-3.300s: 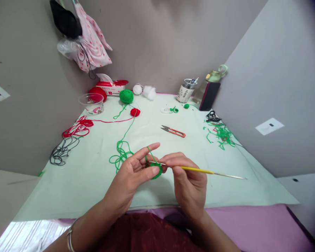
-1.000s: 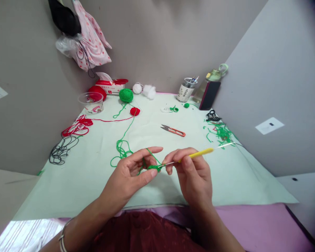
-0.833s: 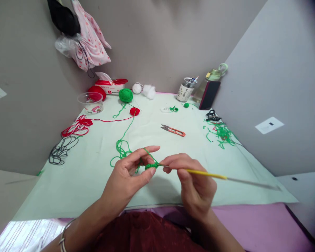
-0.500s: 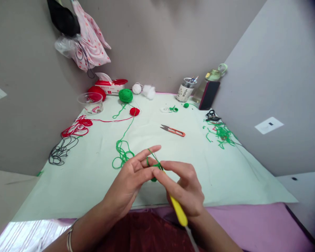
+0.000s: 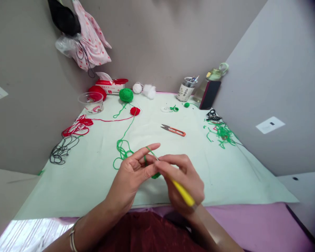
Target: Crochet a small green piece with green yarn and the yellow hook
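Note:
My left hand [image 5: 132, 171] pinches a small green crochet piece [image 5: 155, 175] between thumb and fingers, with its index finger stretched out. Green yarn [image 5: 152, 152] loops over that index finger and runs to the hook tip. In my right hand [image 5: 185, 178] is a crochet hook with a yellow handle [image 5: 183, 193], held like a pen. Its tip meets the work beside the left thumb and is mostly hidden by fingers. Loose green yarn [image 5: 122, 151] lies left of my hands and leads back to a green yarn ball [image 5: 126, 95].
Orange thread snips [image 5: 173, 130] lie beyond my hands. Green scraps [image 5: 224, 134] are heaped at right, near a phone [image 5: 210, 95] leaning on a bottle. A pen holder [image 5: 186, 89] stands at the back. At left are a plastic tub [image 5: 93, 105], red yarn [image 5: 80, 126] and dark cord [image 5: 62, 150].
The crochet hook has swung, its handle end moving right and up, and my right hand has turned with it. My left hand keeps its hold, shifted very slightly.

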The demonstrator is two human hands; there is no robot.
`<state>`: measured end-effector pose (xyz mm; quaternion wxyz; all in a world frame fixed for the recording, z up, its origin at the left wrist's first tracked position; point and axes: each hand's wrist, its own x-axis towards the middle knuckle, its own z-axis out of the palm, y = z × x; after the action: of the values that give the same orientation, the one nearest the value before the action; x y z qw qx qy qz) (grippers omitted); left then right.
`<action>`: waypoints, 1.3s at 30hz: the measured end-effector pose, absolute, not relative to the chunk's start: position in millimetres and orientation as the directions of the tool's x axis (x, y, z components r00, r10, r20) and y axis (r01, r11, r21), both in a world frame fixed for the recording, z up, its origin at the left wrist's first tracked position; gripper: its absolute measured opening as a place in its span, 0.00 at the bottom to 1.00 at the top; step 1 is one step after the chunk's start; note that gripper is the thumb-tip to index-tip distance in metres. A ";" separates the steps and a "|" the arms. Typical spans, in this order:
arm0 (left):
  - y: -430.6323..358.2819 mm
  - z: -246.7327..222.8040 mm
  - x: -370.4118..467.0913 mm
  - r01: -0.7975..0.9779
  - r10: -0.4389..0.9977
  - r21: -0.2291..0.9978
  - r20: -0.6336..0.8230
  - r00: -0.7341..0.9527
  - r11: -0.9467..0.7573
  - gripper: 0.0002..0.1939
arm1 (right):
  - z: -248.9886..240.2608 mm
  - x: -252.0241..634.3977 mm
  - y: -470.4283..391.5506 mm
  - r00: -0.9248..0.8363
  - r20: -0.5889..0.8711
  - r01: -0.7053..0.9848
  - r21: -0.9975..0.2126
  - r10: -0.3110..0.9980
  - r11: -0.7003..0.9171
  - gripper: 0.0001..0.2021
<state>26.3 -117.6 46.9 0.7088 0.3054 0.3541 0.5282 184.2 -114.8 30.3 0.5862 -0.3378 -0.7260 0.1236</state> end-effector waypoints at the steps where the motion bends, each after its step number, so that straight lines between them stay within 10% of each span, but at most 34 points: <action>1: -116.4 46.5 26.3 -0.555 0.952 0.777 -0.202 0.230 0.298 0.23 | 29.5 185.1 -115.5 -0.101 0.793 0.393 -0.522 0.600 0.757 0.15; 8: -112.3 47.9 22.4 -0.582 0.936 0.735 -0.240 0.257 0.348 0.17 | 34.2 188.4 -109.0 0.057 0.540 -0.101 -0.834 0.840 0.543 0.10; 20: -105.6 53.0 6.6 -0.472 0.857 0.836 0.004 0.516 0.280 0.25 | 42.4 183.8 -98.0 -0.109 0.180 -0.530 -0.843 0.978 0.096 0.08; 39: -117.0 60.8 4.8 -0.298 0.965 0.947 -0.043 0.259 0.122 0.20 | 46.0 187.6 -100.3 -0.070 0.400 -0.369 -0.862 0.914 0.349 0.10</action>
<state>4.8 -117.0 60.8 0.6519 0.4523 0.3687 0.4842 187.6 -100.3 46.0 0.6307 -0.2590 -0.5260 0.5084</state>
